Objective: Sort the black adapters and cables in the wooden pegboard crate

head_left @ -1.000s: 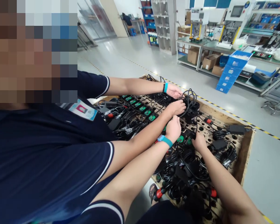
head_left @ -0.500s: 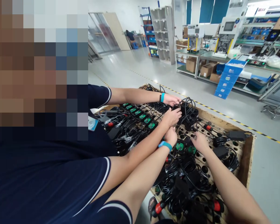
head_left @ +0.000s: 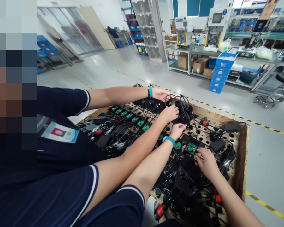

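Observation:
A wooden pegboard tray (head_left: 240, 164) with round holes carries black power adapters, coiled black cables (head_left: 177, 176) and modules with green discs (head_left: 192, 147). My left hand (head_left: 178, 130), with a teal wristband, reaches over the board, its fingers stretched towards a cable beside a green-disc module (head_left: 178, 145). My right hand (head_left: 207, 161) lies flat on the black cables, its fingertips touching the module with the green disc. A co-worker's two hands (head_left: 170, 113) (head_left: 161, 94) work a cable bundle (head_left: 183, 108) just beyond my left hand.
The co-worker in a dark blue shirt stands close on my left, arms crossing over the tray. A row of green-topped modules (head_left: 130, 115) lines the tray's left side. Red-capped plugs (head_left: 160, 210) lie near me. Workbenches, blue bins (head_left: 219, 77) and a stool (head_left: 282, 78) stand across the grey floor.
My right hand has drawn back towards me, from the board's holes onto the cables. My left hand has opened and reached forward. My view has swung left.

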